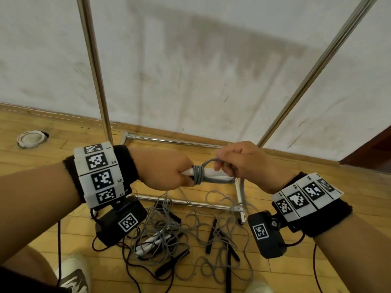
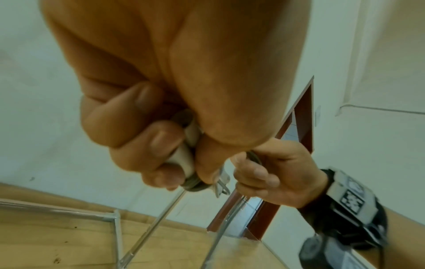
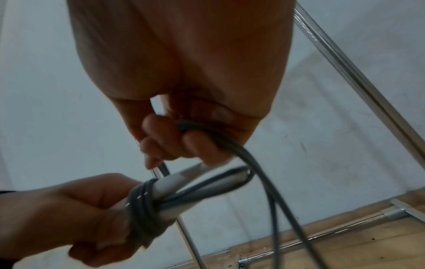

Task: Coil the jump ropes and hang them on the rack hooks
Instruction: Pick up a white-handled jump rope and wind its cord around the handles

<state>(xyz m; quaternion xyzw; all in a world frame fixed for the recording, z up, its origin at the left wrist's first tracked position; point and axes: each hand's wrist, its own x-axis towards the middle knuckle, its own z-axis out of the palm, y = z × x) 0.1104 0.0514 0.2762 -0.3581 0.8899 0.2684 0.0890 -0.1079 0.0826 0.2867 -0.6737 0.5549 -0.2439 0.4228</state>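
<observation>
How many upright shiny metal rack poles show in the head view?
2. The left shiny metal rack pole rises left of centre; the right shiny metal rack pole slants up at right. None seems hidden.

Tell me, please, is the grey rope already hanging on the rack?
No, the grey rope is wound round the white handles that the left hand grips, while the right hand holds its loose end.

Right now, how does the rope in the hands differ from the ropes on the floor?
The held rope is wound in tight turns round its white handles, gripped by the left hand; the right hand pinches its loop. The floor ropes lie loose and tangled. Both show grey cord.
</observation>
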